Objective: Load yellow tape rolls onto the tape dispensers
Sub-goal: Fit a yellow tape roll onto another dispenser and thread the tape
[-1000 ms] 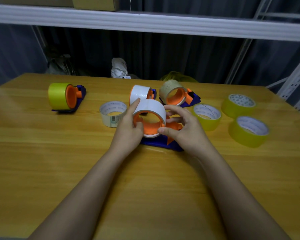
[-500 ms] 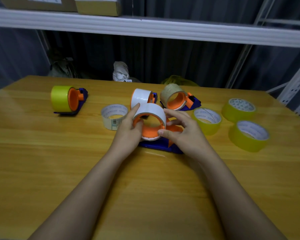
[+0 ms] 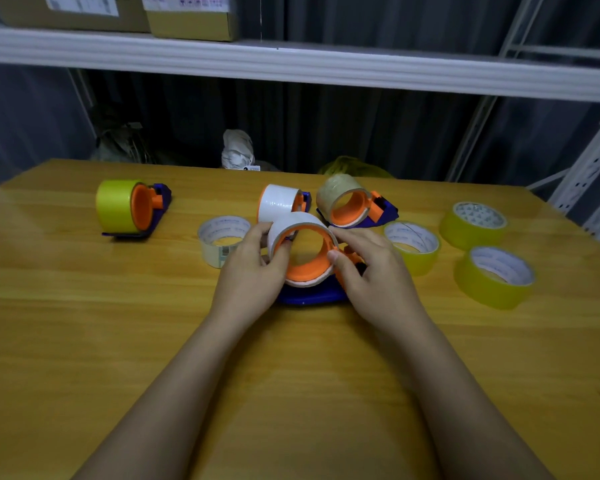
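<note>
Both hands work on the near dispenser (image 3: 312,297), which stands around the middle of the bench (image 3: 84,341). It has a blue base and an orange hub, and a white roll (image 3: 293,225) sits on that hub. The left hand (image 3: 250,271) grips the left side of the white roll: the thumb lies on the front rim and the fingers curl behind it. The right hand (image 3: 374,271) holds the right side, with the thumb on the orange hub rim and the fingers bent over the orange and blue parts behind.

Just behind, nearer the far edge, stands a second dispenser (image 3: 281,202) with a white roll, and beside it on the right a third dispenser (image 3: 357,209) with a pale clear roll. Toward the far left corner a fourth dispenser (image 3: 132,209) carries a yellow roll already.

Three loose yellow rolls lie flat on the right part of the bench: one (image 3: 413,249) just beside the right hand, one (image 3: 473,225) further toward the right edge, and one (image 3: 496,278) nearer to the person. A pale loose roll (image 3: 222,239) lies flat just left of the left hand.

Above the far edge a shelf (image 3: 291,64) holds cardboard boxes (image 3: 187,19).
</note>
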`<state>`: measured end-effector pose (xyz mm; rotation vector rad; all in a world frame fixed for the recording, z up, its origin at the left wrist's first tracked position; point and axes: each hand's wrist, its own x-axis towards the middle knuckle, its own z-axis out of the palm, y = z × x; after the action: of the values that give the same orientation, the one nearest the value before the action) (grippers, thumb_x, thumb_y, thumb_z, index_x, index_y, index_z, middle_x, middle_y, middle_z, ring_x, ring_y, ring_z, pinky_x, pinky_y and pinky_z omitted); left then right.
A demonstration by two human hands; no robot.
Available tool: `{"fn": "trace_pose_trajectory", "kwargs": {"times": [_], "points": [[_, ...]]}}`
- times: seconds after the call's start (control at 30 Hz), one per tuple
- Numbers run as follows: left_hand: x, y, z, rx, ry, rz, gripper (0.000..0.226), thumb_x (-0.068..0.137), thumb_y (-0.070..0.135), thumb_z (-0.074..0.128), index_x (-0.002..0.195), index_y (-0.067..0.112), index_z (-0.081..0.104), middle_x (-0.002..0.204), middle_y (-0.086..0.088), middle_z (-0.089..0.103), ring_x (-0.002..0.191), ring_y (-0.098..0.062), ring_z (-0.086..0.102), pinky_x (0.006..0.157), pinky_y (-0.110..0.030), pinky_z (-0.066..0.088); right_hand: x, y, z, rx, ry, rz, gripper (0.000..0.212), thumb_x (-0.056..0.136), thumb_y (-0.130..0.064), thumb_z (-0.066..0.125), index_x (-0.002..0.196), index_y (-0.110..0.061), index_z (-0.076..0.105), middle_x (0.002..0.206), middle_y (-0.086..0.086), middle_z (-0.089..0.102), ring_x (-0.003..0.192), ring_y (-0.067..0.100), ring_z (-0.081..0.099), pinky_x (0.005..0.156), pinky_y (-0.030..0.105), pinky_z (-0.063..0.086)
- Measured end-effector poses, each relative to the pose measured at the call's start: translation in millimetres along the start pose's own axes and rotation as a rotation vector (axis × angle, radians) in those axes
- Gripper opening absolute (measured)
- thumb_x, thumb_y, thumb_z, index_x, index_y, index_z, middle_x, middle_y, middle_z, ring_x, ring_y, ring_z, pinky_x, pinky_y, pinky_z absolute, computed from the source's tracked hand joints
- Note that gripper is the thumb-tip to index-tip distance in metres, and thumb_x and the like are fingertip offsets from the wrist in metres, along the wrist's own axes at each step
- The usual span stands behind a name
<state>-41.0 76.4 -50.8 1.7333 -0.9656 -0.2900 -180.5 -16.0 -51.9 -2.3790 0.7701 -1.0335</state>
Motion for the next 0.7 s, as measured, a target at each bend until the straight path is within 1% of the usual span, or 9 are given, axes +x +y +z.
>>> {"fn": "trace_pose_trajectory", "kwargs": {"times": [0.1, 0.17, 0.2, 0.27, 0.37, 0.47, 0.57, 0.63, 0.7], "points": [[-1.9, 1.6, 1.7, -0.081, -0.078, -0.042, 0.042, 0.082, 0.052, 0.061, 0.114, 0.027, 0.048, 0.107, 0.013, 0.059, 0.096, -0.011, 0.06, 0.086, -0.037, 0.052, 1.3, 3.6, 1.2, 0.004, 0.087, -0.011, 0.028, 0.093, -0.014, 0.059, 0.12, -0.014, 0.066, 0.113, -0.001, 0.067, 0.104, 0.011, 0.057, 0.087, 0.02, 0.044], [-3.4, 3.9, 2.0, -0.18, -0.129, -0.08, 0.06, 0.074, 0.067, 0.059, 0.116, 0.025, 0.048, 0.114, 0.006, 0.057, 0.101, -0.007, 0.058, 0.088, -0.031, 0.05, 2.1, 5.4, 1.9, 0.005, 0.139, -0.04, 0.024, 0.089, -0.011, 0.064, 0.112, -0.012, 0.07, 0.105, 0.0, 0.07, 0.096, 0.009, 0.061, 0.082, 0.021, 0.048], [-3.3, 4.2, 1.6, -0.225, -0.135, -0.096, 0.062, 0.073, 0.069, 0.058, 0.116, 0.025, 0.049, 0.114, 0.005, 0.058, 0.102, -0.006, 0.058, 0.09, -0.03, 0.049, 1.8, 4.9, 2.5, 0.006, 0.147, -0.057, 0.022, 0.086, -0.01, 0.067, 0.107, -0.012, 0.072, 0.101, -0.001, 0.071, 0.092, 0.008, 0.061, 0.08, 0.018, 0.049], [-2.7, 5.8, 0.1, -0.289, -0.143, -0.135, 0.053, 0.079, 0.061, 0.059, 0.116, 0.023, 0.053, 0.112, 0.004, 0.061, 0.102, -0.007, 0.059, 0.093, -0.033, 0.049, -0.1, 3.1, 5.0, 0.0, 0.147, -0.099, 0.018, 0.083, -0.009, 0.071, 0.101, -0.012, 0.074, 0.096, -0.001, 0.071, 0.087, 0.005, 0.06, 0.077, 0.011, 0.046], [-1.4, 6.8, -2.3, -0.407, -0.166, -0.215, 0.036, 0.086, 0.037, 0.063, 0.116, 0.017, 0.059, 0.105, -0.001, 0.069, 0.097, -0.015, 0.066, 0.088, -0.033, 0.052, -1.3, 1.4, 8.4, 0.017, 0.189, -0.081, 0.013, 0.083, -0.011, 0.072, 0.096, -0.011, 0.071, 0.09, 0.0, 0.065, 0.075, 0.002, 0.056, 0.071, 0.01, 0.046], [1.6, 3.2, -4.7, -0.563, -0.264, -0.314, 0.044, 0.078, 0.032, 0.073, 0.115, 0.01, 0.063, 0.101, -0.01, 0.072, 0.097, -0.025, 0.068, 0.092, -0.042, 0.052, -0.5, 1.6, 10.0, -0.007, 0.204, 0.047, 0.012, 0.085, -0.022, 0.071, 0.084, -0.014, 0.061, 0.079, -0.002, 0.058, 0.067, 0.005, 0.052, 0.061, 0.017, 0.044], [3.8, 3.5, -4.8, -0.654, -0.365, -0.365, 0.037, 0.084, 0.027, 0.063, 0.113, 0.004, 0.065, 0.107, -0.015, 0.07, 0.101, -0.03, 0.066, 0.092, -0.042, 0.05, 0.6, 2.2, 12.1, -0.054, 0.157, 0.138, 0.028, 0.087, -0.035, 0.067, 0.072, -0.012, 0.064, 0.064, -0.001, 0.06, 0.061, 0.012, 0.055, 0.057, 0.029, 0.045], [4.5, 4.8, -4.8, -0.701, -0.401, -0.394, 0.034, 0.09, 0.023, 0.053, 0.115, 0.001, 0.064, 0.111, -0.016, 0.068, 0.105, -0.029, 0.065, 0.094, -0.041, 0.049, 1.0, 0.8, 10.7, -0.008, 0.108, 0.204, 0.034, 0.088, -0.041, 0.063, 0.07, -0.012, 0.068, 0.059, -0.003, 0.062, 0.059, 0.011, 0.057, 0.059, 0.031, 0.045], [5.6, 3.6, -5.7, -0.713, -0.415, -0.392, 0.034, 0.092, 0.021, 0.05, 0.116, -0.001, 0.062, 0.112, -0.018, 0.068, 0.105, -0.031, 0.064, 0.095, -0.042, 0.048, 1.2, -1.6, 8.9, 0.104, 0.078, 0.272, 0.034, 0.088, -0.04, 0.065, 0.067, -0.013, 0.069, 0.054, -0.005, 0.062, 0.056, 0.009, 0.059, 0.06, 0.028, 0.046]]}}
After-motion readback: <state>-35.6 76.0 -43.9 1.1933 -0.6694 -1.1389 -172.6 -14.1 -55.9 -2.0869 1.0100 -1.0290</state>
